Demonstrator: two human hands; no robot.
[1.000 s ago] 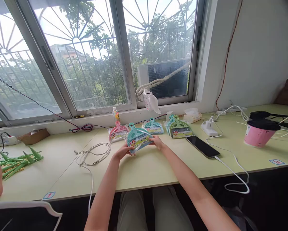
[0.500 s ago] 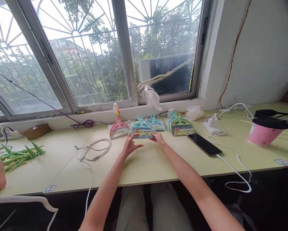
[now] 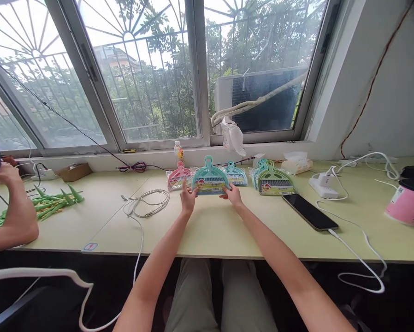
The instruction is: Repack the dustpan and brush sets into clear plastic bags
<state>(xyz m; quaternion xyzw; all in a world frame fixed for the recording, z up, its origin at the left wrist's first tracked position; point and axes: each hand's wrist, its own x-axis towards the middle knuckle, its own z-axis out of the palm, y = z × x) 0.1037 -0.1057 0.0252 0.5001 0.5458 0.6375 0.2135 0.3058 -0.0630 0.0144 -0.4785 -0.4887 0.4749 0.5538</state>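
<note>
A teal dustpan and brush set [image 3: 210,173] with a yellow label is propped up between my two hands, its handle loop at the top. My left hand [image 3: 188,198] grips its lower left corner, thumb in front and forefinger pointing up. At the lower right corner, my right hand [image 3: 233,194] pinches the edge. A pink dustpan set [image 3: 178,179] stands behind and to the left. Directly behind on the right is a light blue set [image 3: 236,176]. Further right, a green set [image 3: 275,180] leans in front of more teal ones [image 3: 257,173].
A black phone [image 3: 310,212] on a white cable lies to the right, near a power adapter [image 3: 324,184] and a pink cup [image 3: 409,203]. Left are a coiled cable [image 3: 150,204], green plastic pieces [image 3: 56,200] and another person's arm [image 3: 18,210]. A bottle [image 3: 178,152] stands by the window.
The teal set is tilted more upright, and my left hand has closed in on its corner. My view has turned left, bringing another person's arm with a dark device into sight.
</note>
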